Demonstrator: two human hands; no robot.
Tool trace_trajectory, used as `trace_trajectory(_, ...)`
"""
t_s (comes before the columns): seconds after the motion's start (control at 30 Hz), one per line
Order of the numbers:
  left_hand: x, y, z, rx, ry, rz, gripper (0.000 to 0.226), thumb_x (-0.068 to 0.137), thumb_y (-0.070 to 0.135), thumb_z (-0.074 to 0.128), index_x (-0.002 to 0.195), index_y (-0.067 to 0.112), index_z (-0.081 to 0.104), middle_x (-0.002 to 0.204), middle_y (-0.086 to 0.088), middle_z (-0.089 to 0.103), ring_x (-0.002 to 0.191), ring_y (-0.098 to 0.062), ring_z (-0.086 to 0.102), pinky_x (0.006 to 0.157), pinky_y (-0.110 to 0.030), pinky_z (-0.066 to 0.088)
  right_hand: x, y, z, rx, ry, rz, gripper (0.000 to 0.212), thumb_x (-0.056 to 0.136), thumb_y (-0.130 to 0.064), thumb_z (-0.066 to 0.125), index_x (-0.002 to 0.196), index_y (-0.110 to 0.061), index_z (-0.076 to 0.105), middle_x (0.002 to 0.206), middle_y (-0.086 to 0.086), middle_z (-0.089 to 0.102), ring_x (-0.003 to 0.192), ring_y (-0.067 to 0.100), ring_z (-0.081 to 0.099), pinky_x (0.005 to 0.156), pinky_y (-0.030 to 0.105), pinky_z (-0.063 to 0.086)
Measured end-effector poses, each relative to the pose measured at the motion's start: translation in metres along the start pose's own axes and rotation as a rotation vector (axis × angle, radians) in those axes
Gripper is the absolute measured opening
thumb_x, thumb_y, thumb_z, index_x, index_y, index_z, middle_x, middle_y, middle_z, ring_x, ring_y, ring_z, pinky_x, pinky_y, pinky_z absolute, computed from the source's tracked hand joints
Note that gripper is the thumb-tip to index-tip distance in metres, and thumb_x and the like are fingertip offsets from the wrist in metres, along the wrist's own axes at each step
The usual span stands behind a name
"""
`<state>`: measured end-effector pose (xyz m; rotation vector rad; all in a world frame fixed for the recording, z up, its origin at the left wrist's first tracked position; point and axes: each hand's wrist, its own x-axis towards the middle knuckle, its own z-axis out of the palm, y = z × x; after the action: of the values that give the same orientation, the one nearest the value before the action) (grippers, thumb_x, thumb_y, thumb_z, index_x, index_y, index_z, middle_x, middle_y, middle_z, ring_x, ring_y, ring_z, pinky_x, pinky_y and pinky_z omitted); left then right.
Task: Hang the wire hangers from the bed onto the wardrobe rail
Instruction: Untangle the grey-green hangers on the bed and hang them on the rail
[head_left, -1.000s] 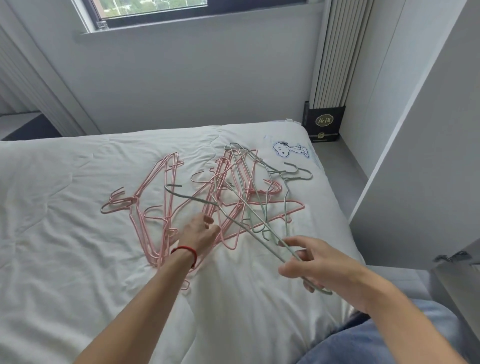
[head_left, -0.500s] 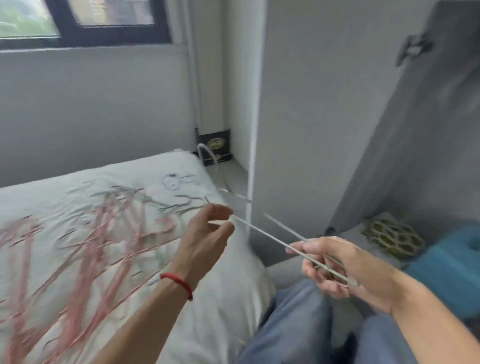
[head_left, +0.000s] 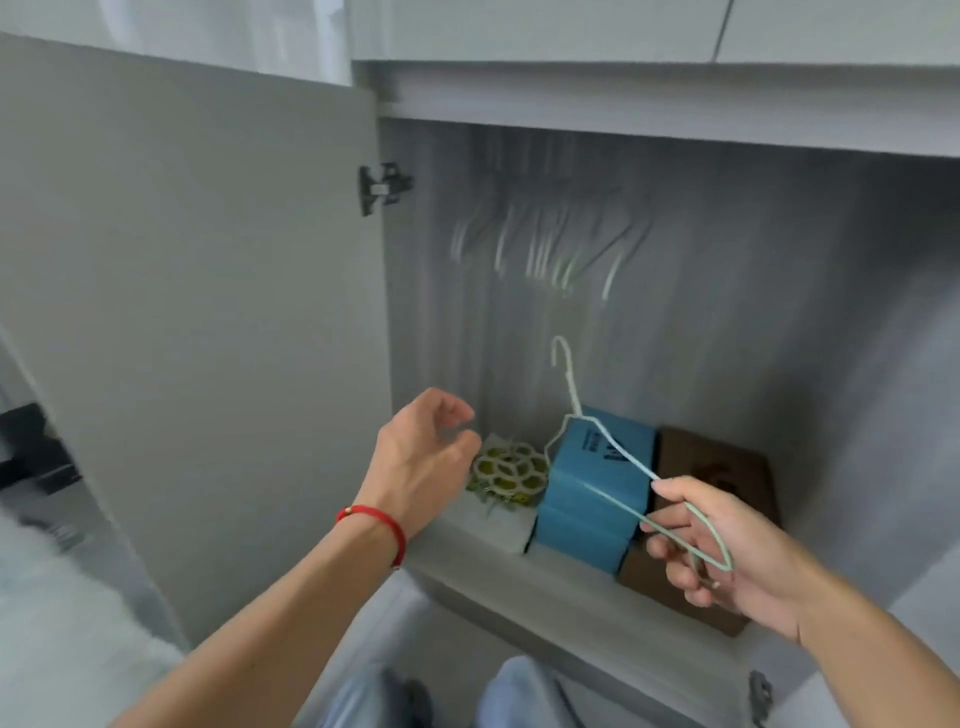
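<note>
I'm mid-carry, facing the open wardrobe. My right hand pinches one end of a pale green wire hanger; my left hand hangs loosely curled and empty at nine o'clock of it. The hanger's long axis runs from four o'clock up to ten, hook topmost, pointing toward twelve. Next I should lift it to the blurred hung hangers and catch the hook over the rail there, which I can't make out.
</note>
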<state>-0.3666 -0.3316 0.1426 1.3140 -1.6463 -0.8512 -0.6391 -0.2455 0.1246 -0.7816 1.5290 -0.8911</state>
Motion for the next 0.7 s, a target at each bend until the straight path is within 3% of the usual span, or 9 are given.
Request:
trace_trajectory(0.13,0.046,0.023,0.038,0.054,-0.060,0.064,0.015,0.086,0.020,0.063,0.094,0.033,0.063,0.107,0.010,0.065,0.089,-0.016,0.065,0.067,-0.023,0.045,0.020,-0.017,-0.021,0.121,0.202,-0.137,0.039,0.097,-0.044,0.058,0.099,-0.006,0.054,0.071,0.008,0.054,0.041,0.015,0.037,0.041,0.024,0.025)
trace_trajectory(0.3,0.098,0.066,0.068,0.063,-0.079,0.216,0.018,0.084,0.026,0.067,0.101,0.032,0.064,0.111,0.013,0.063,0.100,-0.011,0.063,0.080,-0.026,0.048,0.062,-0.063,-0.046,0.005,0.427,-0.387,0.039,0.098,-0.049,0.056,0.111,-0.012,0.058,0.085,0.007,0.058,0.045,0.013,0.039,0.042,0.026,0.029)
trace_trajectory(0.4,0.127,0.093,0.087,0.027,-0.074,0.286,0.019,0.085,0.024,0.067,0.102,0.031,0.064,0.113,0.012,0.062,0.095,-0.007,0.063,0.073,-0.024,0.049,0.087,-0.102,-0.058,-0.013,0.522,-0.488,0.035,0.099,-0.054,0.052,0.111,-0.021,0.057,0.090,0.005,0.059,0.052,0.013,0.043,0.047,0.028,0.034)
trace_trajectory(0.5,0.156,0.112,0.101,0.004,-0.050,0.327,0.018,0.084,0.023,0.066,0.100,0.031,0.065,0.110,0.012,0.062,0.088,-0.009,0.065,0.065,-0.022,0.045,0.110,-0.136,-0.069,0.018,0.567,-0.550,0.027,0.099,-0.054,0.050,0.099,-0.028,0.057,0.089,0.005,0.059,0.055,0.015,0.045,0.051,0.030,0.035)
trace_trajectory(0.63,0.186,0.120,0.114,-0.043,0.002,0.335,0.017,0.082,0.022,0.065,0.094,0.034,0.065,0.108,0.010,0.065,0.085,-0.017,0.066,0.068,-0.029,0.049,0.135,-0.168,-0.081,0.048,0.559,-0.591,0.033,0.100,-0.054,0.047,0.113,-0.025,0.055,0.091,0.005,0.059,0.051,0.013,0.044,0.049,0.029,0.036)
trace_trajectory(0.7,0.195,0.119,0.119,-0.066,0.022,0.327,0.017,0.083,0.021,0.065,0.093,0.033,0.065,0.107,0.009,0.066,0.083,-0.018,0.068,0.071,-0.032,0.054,0.146,-0.181,-0.083,0.040,0.545,-0.602,0.025,0.100,-0.053,0.047,0.102,-0.028,0.052,0.090,0.005,0.058,0.051,0.013,0.043,0.050,0.030,0.036)
